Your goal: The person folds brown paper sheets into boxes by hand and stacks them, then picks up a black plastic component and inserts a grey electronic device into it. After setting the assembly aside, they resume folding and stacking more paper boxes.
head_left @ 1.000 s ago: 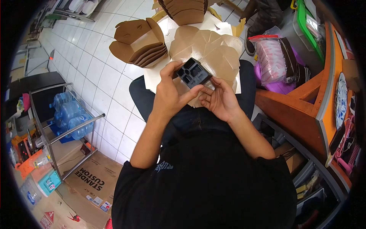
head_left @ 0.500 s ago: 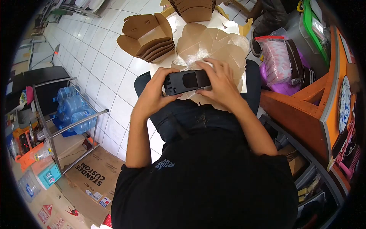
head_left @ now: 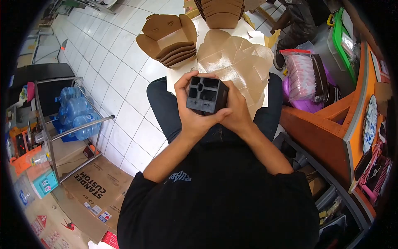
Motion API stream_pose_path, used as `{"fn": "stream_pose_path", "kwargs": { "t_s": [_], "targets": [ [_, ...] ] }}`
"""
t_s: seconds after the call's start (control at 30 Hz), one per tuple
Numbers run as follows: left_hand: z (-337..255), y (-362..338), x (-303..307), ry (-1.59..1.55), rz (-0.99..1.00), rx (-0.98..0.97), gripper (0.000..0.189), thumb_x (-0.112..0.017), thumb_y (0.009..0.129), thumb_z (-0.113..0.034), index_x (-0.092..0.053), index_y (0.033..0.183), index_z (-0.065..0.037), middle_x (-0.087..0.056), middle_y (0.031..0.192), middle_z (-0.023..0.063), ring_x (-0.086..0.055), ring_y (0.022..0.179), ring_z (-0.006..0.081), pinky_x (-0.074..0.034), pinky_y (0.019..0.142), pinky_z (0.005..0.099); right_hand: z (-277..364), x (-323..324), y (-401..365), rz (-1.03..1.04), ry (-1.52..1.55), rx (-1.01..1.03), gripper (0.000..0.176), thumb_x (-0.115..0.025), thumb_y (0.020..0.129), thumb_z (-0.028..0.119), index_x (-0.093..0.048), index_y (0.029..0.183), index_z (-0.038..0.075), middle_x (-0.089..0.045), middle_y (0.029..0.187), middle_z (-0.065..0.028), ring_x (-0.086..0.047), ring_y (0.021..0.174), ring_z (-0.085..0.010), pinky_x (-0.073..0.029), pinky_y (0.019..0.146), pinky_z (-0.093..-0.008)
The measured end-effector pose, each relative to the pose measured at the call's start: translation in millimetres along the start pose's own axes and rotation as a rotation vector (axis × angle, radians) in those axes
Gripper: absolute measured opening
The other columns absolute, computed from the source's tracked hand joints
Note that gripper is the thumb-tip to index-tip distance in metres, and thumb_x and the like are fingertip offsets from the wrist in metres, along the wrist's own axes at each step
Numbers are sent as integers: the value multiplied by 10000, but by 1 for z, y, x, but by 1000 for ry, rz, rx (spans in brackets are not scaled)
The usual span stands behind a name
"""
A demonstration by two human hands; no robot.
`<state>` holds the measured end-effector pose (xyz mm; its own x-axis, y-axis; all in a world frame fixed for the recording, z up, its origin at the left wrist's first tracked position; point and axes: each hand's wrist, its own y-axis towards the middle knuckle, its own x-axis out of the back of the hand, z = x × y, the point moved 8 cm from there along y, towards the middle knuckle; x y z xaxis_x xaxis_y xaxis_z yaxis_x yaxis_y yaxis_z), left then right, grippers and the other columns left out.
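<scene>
Between both hands, above my lap, is a black box-shaped plastic device [head_left: 203, 94]. Its end face, with several square and round openings, is turned up toward me. My left hand [head_left: 187, 110] wraps round its left side and lower edge. On the right side my right hand [head_left: 235, 107] grips it, thumb reaching under the near edge; some of its fingers are hidden behind the device. Just beyond lie flat, unfolded brown paper food box blanks [head_left: 232, 58], stacked on a white surface. Folded brown paper boxes [head_left: 170, 41], nested together, stand at the far left of them.
More nested paper boxes [head_left: 219, 12] stand at the back. A metal rack [head_left: 78, 133] with blue water jugs [head_left: 78, 110] is on the left, near a flattened cardboard box [head_left: 97, 186]. An orange wooden piece of furniture [head_left: 317, 124] borders the right. Another person's leg [head_left: 296, 29] is behind.
The black device has turned from lying lengthwise across to showing its end face toward me. Both hands have drawn closer together around it, the left moving right.
</scene>
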<state>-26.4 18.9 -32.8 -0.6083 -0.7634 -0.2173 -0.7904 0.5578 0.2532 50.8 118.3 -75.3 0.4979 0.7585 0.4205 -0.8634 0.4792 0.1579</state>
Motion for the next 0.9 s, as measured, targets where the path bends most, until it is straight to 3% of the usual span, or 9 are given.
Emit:
{"fn": "stream_pose_path", "kwargs": {
  "t_s": [0.2,0.33,0.4,0.43,0.53,0.67,0.7,0.8,0.9],
  "targets": [
    [-8,1,4,-11,81,29,867,-909,684,-293,-414,1328,9,-611,1077,102,-627,1002,158,-507,889,282,28,4,5,521,388,9,779,-914,646,202,-549,1297,-20,-689,1130,-189,-694,1048,-310,-554,869,-380],
    [-6,2,5,-185,69,98,827,-849,750,-395,-429,1317,36,-642,1028,127,-661,922,182,-530,841,293,28,-7,-6,474,524,-139,789,-921,632,210,-567,1298,-21,-690,1139,-145,-669,1049,-207,-526,924,-344],
    [5,3,18,-269,16,192,821,-817,770,-431,-432,1319,43,-643,1030,136,-669,918,195,-542,828,303,35,-12,-10,356,439,-118,726,-907,639,237,-575,1223,-37,-700,1064,-181,-707,978,-263,-549,876,-362],
    [10,2,19,-333,43,250,821,-746,786,-497,-409,1339,7,-589,1055,164,-675,908,297,-592,798,419,39,-14,-12,325,405,-161,708,-903,641,246,-576,1200,-40,-702,1040,-192,-716,956,-281,-555,860,-367],
    [9,2,18,-478,20,261,807,-703,785,-509,-418,1336,7,-574,1044,149,-666,892,304,-586,772,418,49,-12,-15,241,338,-180,656,-892,644,275,-573,1111,-57,-707,959,-232,-742,890,-342,-571,803,-388],
    [9,12,9,-745,71,288,897,-506,859,-776,-457,1304,1,-564,1045,136,-651,863,296,-574,747,407,55,-7,-14,292,295,-262,669,-891,661,228,-572,1174,-61,-712,971,-184,-723,882,-255,-567,800,-355],
    [9,20,7,-904,71,346,941,-342,903,-851,-490,1265,5,-577,1031,136,-648,856,290,-572,725,404,53,-5,-14,328,282,-287,684,-890,669,205,-572,1213,-61,-712,976,-157,-712,874,-210,-564,801,-339],
    [1,37,5,-734,146,342,933,-278,933,-844,-523,1216,11,-598,1002,144,-655,854,288,-569,693,402,63,3,-1,204,300,-231,623,-888,658,275,-560,1071,-58,-706,947,-252,-747,888,-351,-576,781,-393],
    [-6,43,3,-668,181,307,780,-242,994,-706,-548,1110,2,-616,893,149,-671,772,293,-578,673,394,67,5,2,157,246,-142,642,-894,657,267,-549,1095,-52,-702,943,-237,-746,881,-344,-576,775,-393]
  ]
}}
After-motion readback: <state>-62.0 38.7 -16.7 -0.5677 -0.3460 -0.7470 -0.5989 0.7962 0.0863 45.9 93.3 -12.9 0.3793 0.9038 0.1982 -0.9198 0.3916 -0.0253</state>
